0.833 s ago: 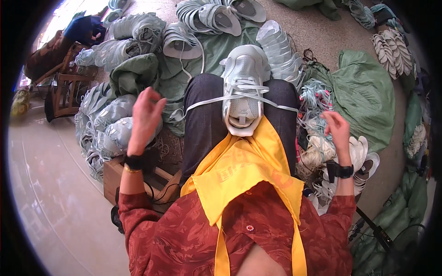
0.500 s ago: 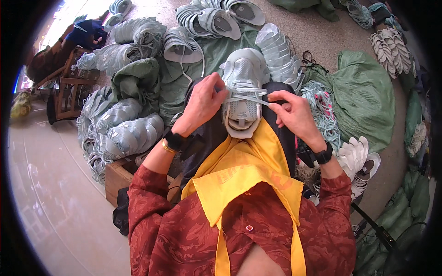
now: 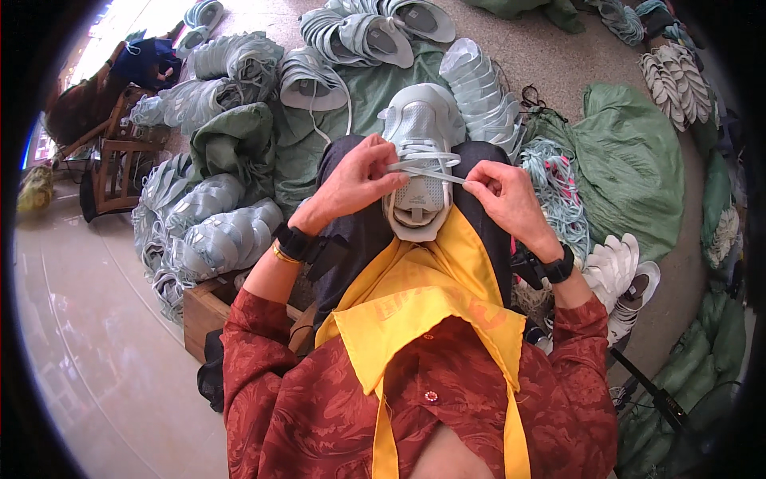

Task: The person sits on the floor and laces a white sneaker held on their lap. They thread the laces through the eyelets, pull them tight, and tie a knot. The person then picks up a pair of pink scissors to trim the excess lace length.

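Observation:
A pale grey-blue shoe upper (image 3: 416, 209) rests on my lap, its toe pointing away from me and its tongue toward me. A light shoelace (image 3: 437, 172) crosses over its tongue, with a loop showing. My left hand (image 3: 361, 177) pinches the lace at the left side of the upper. On the right, my right hand (image 3: 504, 196) holds a lace end between thumb and forefinger, drawing it out in a straight line. Both hands are closed, close to the upper.
Stacks of nested pale shoe uppers (image 3: 231, 231) lie at left, with more uppers (image 3: 359, 36) ahead on green cloth (image 3: 375, 80). At right are bundled laces (image 3: 554, 172), a green sack (image 3: 630, 160) and white uppers (image 3: 618, 267). A wooden box (image 3: 209, 311) stands beside my left leg.
My left hand has moved right and slightly down, over the edge of the upper. My right hand stays nearly in place, still holding its lace end.

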`<action>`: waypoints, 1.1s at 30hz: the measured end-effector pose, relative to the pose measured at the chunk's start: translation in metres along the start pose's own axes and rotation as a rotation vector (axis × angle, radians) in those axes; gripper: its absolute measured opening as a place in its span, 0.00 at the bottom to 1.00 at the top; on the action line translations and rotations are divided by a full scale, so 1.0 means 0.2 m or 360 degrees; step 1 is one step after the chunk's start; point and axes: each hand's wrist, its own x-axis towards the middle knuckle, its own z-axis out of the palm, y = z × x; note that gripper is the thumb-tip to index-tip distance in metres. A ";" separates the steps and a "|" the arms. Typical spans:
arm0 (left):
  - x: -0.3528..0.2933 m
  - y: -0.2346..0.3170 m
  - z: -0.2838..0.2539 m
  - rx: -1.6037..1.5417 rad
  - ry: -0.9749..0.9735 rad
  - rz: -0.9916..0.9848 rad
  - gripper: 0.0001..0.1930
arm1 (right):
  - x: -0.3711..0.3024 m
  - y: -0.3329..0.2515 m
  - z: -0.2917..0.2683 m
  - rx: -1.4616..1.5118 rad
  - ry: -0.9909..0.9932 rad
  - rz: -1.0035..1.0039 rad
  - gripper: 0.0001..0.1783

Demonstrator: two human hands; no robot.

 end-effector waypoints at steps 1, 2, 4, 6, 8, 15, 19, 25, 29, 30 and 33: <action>0.00 -0.02 0.00 -0.0040 0.0015 0.0000 0.10 | -0.01 0.00 -0.01 -0.0013 0.0003 -0.0018 0.08; 0.01 -0.04 -0.01 -0.0081 0.0031 -0.0001 0.10 | -0.02 0.01 -0.01 0.0046 -0.0018 -0.0002 0.08; 0.01 -0.05 0.00 -0.0111 0.0067 0.0002 0.10 | -0.07 0.05 -0.03 0.0160 -0.0061 0.0035 0.07; 0.00 -0.05 0.03 -0.0090 0.0131 -0.0002 0.10 | -0.14 0.05 -0.10 0.0297 -0.0138 0.0213 0.06; -0.01 0.00 0.04 0.0000 0.0192 0.0087 0.10 | -0.20 0.13 -0.21 0.0368 -0.0136 0.0382 0.06; -0.03 0.00 0.12 0.0109 0.0465 0.0191 0.13 | -0.15 0.02 -0.15 0.0242 0.0069 0.0309 0.09; -0.06 0.04 0.15 0.0290 0.0618 0.0219 0.12 | 0.07 -0.05 -0.02 0.0174 0.0088 -0.0037 0.15; -0.07 0.07 0.13 0.0226 0.0515 -0.0029 0.12 | 0.20 -0.02 0.04 0.0638 -0.0185 -0.0033 0.12; -0.07 0.02 0.11 -0.0066 0.0372 -0.0156 0.09 | 0.15 0.04 0.07 0.0672 -0.0136 -0.0107 0.12; -0.08 -0.01 0.10 -0.0163 0.0339 -0.0159 0.09 | 0.13 0.04 0.08 0.0603 -0.0133 -0.0103 0.12; -0.12 0.04 0.04 -0.0584 0.0202 -0.0166 0.08 | 0.10 0.05 0.09 0.0639 -0.0042 -0.0043 0.13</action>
